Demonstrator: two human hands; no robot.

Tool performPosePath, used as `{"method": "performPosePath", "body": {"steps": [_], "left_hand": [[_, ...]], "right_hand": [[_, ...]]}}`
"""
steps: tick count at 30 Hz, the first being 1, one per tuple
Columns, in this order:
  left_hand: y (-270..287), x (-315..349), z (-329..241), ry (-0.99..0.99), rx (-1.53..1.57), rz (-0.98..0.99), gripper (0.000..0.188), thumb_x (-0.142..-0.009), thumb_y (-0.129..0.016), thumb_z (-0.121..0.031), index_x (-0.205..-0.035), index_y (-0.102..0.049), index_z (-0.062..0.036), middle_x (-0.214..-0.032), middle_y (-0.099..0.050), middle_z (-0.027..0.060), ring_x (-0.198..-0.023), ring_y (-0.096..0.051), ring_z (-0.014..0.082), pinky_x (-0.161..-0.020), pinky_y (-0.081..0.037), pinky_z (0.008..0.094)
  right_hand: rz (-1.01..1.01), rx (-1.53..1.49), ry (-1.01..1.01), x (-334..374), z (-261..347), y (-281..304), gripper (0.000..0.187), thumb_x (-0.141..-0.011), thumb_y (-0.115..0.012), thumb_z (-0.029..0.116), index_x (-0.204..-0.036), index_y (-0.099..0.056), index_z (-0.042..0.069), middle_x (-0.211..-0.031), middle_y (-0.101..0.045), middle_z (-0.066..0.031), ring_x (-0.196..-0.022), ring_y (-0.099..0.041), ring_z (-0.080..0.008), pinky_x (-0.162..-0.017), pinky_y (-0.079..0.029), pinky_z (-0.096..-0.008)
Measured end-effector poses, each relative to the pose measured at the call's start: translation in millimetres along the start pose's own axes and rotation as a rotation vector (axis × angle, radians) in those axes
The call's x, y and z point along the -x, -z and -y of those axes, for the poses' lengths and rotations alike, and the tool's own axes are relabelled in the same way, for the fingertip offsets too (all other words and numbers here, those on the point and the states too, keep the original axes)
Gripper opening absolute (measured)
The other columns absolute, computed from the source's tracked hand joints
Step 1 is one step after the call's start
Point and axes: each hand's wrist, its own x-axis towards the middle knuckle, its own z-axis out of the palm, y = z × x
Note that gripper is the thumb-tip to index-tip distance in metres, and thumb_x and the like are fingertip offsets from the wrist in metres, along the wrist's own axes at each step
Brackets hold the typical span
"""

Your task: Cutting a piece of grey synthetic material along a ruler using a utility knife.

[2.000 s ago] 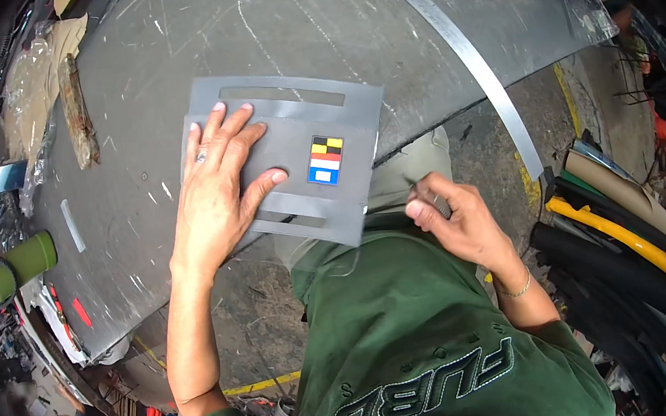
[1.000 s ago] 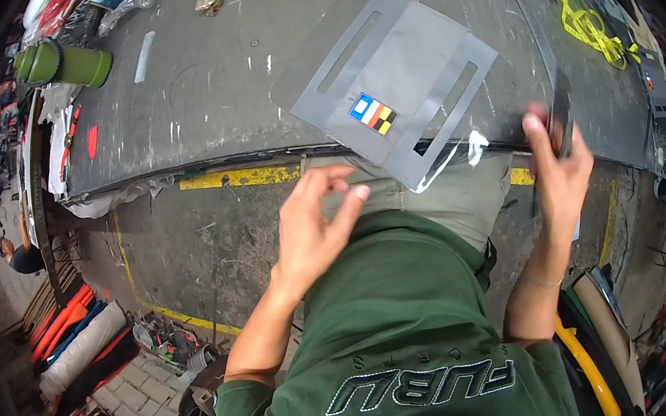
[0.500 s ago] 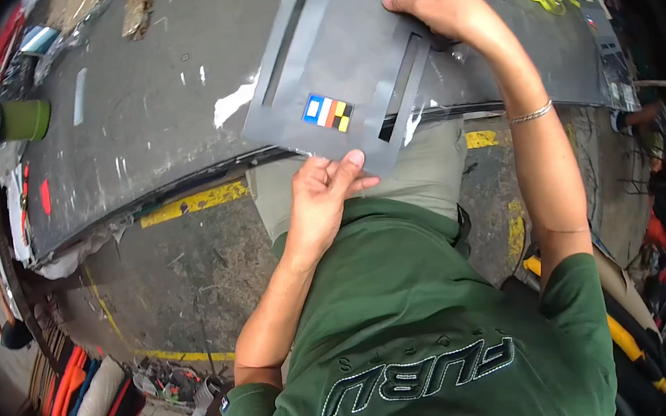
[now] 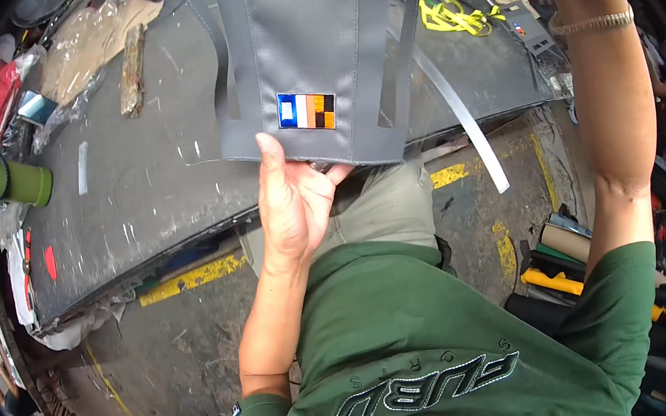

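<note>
A dark grey sheet panel [image 4: 306, 47] with stitched seams and long side slots is held up before me, leaning over the table edge. Near its lower edge sits a small patch [image 4: 306, 111] in blue, white, orange and black blocks. My left hand [image 4: 295, 200] grips that lower edge, thumb on the front face and fingers behind, partly hidden. My right forearm reaches up past the top right of the picture, a bracelet [image 4: 591, 22] on it; the right hand itself is out of sight.
The dark worktable [image 4: 159, 195] carries a green bottle [image 4: 14, 180], a worn wooden stick [image 4: 132, 73], plastic wrap and yellow strapping [image 4: 459, 17]. A pale strip [image 4: 466, 115] hangs over the front edge. Rolled materials [image 4: 560, 256] lie on the floor at the right.
The panel has been raised and turned more upright, and looks larger. My right hand, which held a slim dark-and-silver tool at the panel's top, has moved up out of view. The pale strip now shows.
</note>
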Motion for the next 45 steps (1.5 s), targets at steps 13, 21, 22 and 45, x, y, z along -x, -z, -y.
{"method": "performPosePath", "body": {"steps": [13,21,22,45], "left_hand": [[9,-17,-30,0.172,0.057,0.137,0.047,-0.114,-0.04,-0.036,-0.139,-0.05,0.0029,-0.132,-0.066,0.0216,-0.115,-0.069,0.036,-0.093,-0.062,0.0572],[40,-76,-73,0.136,-1.172,-0.264,0.077,-0.101,-0.069,-0.029,-0.153,-0.028,0.0108,-0.139,-0.056,0.0258,-0.11,-0.07,0.0269,-0.09,-0.062,0.0414],[32,-72,-73,0.093,-1.402,-0.2,0.08,-0.099,-0.071,-0.029,-0.155,-0.029,0.0087,-0.145,-0.052,0.0263,-0.118,-0.068,0.0288,-0.094,-0.06,0.0449],[68,-126,-68,-0.05,-2.368,0.358,0.114,-0.08,-0.072,-0.076,-0.158,-0.038,-0.0002,-0.169,-0.028,0.0204,-0.16,-0.017,0.035,-0.127,-0.008,0.0621]], "right_hand": [[0.108,-0.064,-0.125,-20,-27,2,0.019,-0.087,-0.082,0.02,-0.094,-0.076,0.004,-0.073,-0.069,-0.0032,-0.061,-0.058,-0.012,-0.057,-0.046,-0.0309],[0.061,0.084,-0.229,11,-153,-81,0.043,-0.101,-0.065,0.035,-0.121,-0.067,-0.002,-0.089,-0.072,-0.0216,-0.071,-0.069,-0.0272,-0.067,-0.056,-0.034],[-0.243,-0.086,-0.031,39,-227,-112,0.038,-0.101,-0.068,0.039,-0.114,-0.069,0.003,-0.066,-0.058,0.001,-0.057,-0.053,-0.0065,-0.048,-0.041,-0.0269],[-0.302,-0.317,-0.457,273,-172,-191,0.062,-0.079,-0.068,-0.006,-0.14,-0.061,0.0,-0.137,-0.066,-0.0132,-0.123,-0.062,-0.0192,-0.104,-0.046,-0.0312]]}}
